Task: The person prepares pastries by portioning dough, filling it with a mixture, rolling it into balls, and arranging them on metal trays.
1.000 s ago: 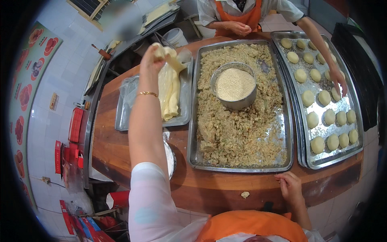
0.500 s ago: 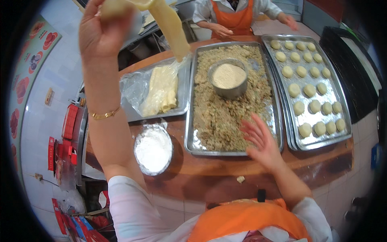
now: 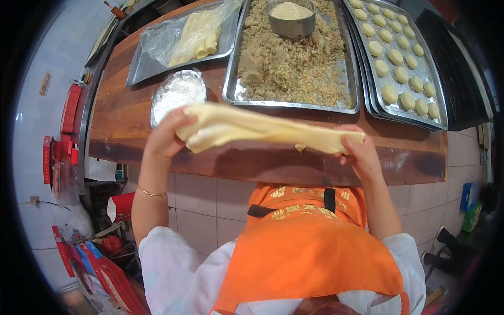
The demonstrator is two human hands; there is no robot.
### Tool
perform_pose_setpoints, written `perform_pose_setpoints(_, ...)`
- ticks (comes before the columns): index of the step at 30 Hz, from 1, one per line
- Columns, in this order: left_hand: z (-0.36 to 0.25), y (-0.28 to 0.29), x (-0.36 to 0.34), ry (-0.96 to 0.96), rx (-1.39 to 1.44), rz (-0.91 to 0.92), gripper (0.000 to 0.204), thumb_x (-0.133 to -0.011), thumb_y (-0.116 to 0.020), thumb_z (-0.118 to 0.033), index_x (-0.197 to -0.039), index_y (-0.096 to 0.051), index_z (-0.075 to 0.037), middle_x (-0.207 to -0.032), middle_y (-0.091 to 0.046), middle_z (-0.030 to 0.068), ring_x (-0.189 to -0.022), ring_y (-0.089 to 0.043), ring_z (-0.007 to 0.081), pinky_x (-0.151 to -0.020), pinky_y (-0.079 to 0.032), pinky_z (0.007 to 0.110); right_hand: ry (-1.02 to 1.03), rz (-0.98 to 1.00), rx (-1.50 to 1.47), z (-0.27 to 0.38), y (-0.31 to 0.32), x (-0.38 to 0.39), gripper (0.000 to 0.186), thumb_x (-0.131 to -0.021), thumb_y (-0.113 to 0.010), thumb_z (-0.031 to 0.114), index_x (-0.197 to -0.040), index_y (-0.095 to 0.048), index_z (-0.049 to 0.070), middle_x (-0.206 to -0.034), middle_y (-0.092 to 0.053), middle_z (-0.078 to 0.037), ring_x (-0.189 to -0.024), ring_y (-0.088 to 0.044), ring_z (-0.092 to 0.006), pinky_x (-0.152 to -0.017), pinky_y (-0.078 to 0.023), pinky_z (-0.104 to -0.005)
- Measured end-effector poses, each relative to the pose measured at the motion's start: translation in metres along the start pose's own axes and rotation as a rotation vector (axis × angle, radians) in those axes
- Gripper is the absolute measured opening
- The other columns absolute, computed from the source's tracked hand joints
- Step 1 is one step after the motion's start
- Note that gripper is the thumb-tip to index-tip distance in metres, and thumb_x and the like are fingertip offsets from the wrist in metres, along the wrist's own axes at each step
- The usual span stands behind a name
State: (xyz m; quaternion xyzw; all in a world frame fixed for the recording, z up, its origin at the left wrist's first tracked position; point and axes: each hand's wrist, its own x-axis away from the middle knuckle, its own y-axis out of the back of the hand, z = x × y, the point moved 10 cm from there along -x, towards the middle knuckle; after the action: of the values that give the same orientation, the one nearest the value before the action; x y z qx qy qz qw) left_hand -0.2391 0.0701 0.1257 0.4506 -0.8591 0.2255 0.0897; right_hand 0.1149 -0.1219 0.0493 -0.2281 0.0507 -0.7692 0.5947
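Observation:
A long strip of pale yellow dough is stretched between my hands above the front of the wooden table. My left hand grips its thicker, folded end, close to the bowl of white flour. The narrower end is pinched between the thumb and fingers of my right hand. Beyond the dough lies a metal tray of crumbly brown filling, with a round tin of pale crumbs or seeds standing in it. A small dough scrap rests on the table below the strip.
At the back left, a metal tray holds folded dough sheets partly under clear plastic. Stacked trays on the right carry rows of round dough pieces. Red boxes stand along the left wall. The wooden table's edge runs before me.
My raised left hand has come down with the dough to the table front. My right hand, empty before, now grips the other end. The view has tilted downward; the co-worker is out of view.

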Motion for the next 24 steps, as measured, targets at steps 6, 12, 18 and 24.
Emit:
perform_pose_setpoints(6, 0.112, 0.089, 0.03, 0.266, -0.261, -0.288, 0.028, -0.085, -0.071, -0.007, -0.113, -0.067, -0.002, -0.098, -0.069, 0.0065, -0.087, -0.067, 0.0129, -0.076, -0.056, 0.026, -0.145, -0.051, 0.514, -0.063, 0.023, 0.019, 0.026, -0.092, -0.071, 0.021, -0.11, -0.068, 0.002, -0.093, -0.072, -0.009, -0.065, -0.067, -0.0122, -0.05, -0.051, -0.0238)
perform_pose_setpoints(12, 0.11, 0.082, 0.035, -0.235, -0.701, -0.382, 0.026, -0.087, -0.068, -0.005, -0.112, -0.068, 0.001, -0.105, -0.069, 0.0057, -0.095, -0.063, 0.0127, -0.083, -0.051, 0.027, 0.1, -0.134, 0.822, -0.045, 0.021, 0.023, 0.023, -0.085, -0.072, 0.013, -0.106, -0.071, 0.003, -0.102, -0.071, -0.015, -0.093, -0.069, -0.0271, -0.084, -0.052, -0.0355)
perform_pose_setpoints(18, 0.091, 0.06, 0.055, -0.62, -1.243, -0.415, 0.031, -0.084, -0.068, -0.003, -0.114, -0.068, -0.007, -0.116, -0.067, 0.0131, -0.113, -0.059, 0.0353, -0.1, -0.046, 0.041, 0.44, -0.115, 1.144, -0.017, 0.008, 0.03, 0.023, -0.084, -0.068, 0.009, -0.107, -0.07, 0.006, -0.101, -0.068, -0.013, -0.099, -0.064, -0.0317, -0.089, -0.049, -0.0377)
perform_pose_setpoints(24, 0.088, 0.035, 0.057, -0.735, -1.265, -0.404, 0.02, -0.084, -0.068, -0.004, -0.103, -0.066, -0.003, -0.122, -0.064, 0.0137, -0.118, -0.056, 0.0365, -0.102, -0.043, 0.045, 0.76, 0.298, 1.318, -0.012, -0.12, 0.028, 0.031, -0.083, -0.069, 0.012, -0.114, -0.067, 0.008, -0.111, -0.064, -0.013, -0.105, -0.059, -0.0343, -0.091, -0.047, -0.0429)
